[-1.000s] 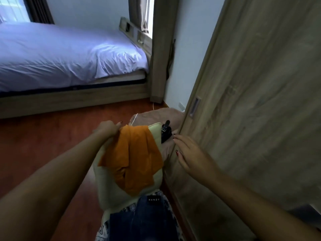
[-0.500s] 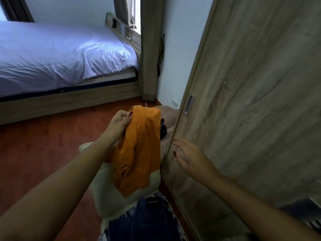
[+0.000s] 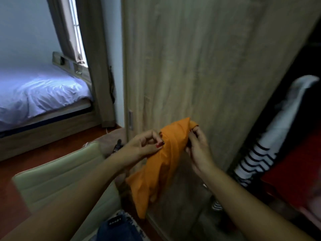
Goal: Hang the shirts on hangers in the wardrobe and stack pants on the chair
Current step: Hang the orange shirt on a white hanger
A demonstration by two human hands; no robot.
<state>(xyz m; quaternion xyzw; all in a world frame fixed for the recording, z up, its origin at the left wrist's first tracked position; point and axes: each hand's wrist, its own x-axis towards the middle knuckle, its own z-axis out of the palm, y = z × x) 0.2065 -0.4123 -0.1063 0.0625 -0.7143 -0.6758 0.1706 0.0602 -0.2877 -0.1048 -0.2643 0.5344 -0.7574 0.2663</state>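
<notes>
Left hand (image 3: 147,145), right hand (image 3: 198,145) — both pinching orange shirt (image 3: 161,164)

left hand (image 3: 147,145) pinching, right hand (image 3: 198,145) gripping — arms outstretched

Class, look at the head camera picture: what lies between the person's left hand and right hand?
In the head view, the orange garment fills the gap between the left hand and right hand; both pinch its bunched upper end, and the rest hangs down.
</notes>
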